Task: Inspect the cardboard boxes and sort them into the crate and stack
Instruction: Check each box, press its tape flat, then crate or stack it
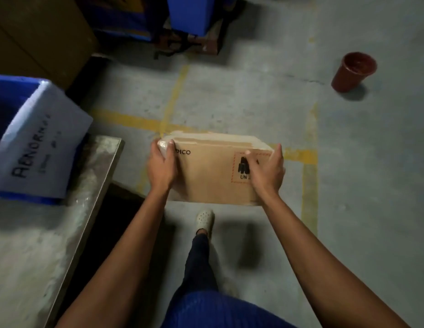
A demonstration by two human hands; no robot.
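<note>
Between the two hands, out over the floor (pixel 229 95), the cardboard box (pixel 211 178) was held roughly level, just right of the counter (pixel 40 237). It seemed light, judging by the outstretched arms, and stiff on its flat faces. The glossy tape at the far corners could be slippery, so the short ends looked like the safest hold. The left hand (pixel 161 169) clasped the left end, thumb on top and fingers round the corner. The right hand (pixel 267 174) clasped the right end likewise, thumb over the printed mark. Further left, the blue crate (pixel 14 100) with its paper label (pixel 40 147) sat on the counter.
</note>
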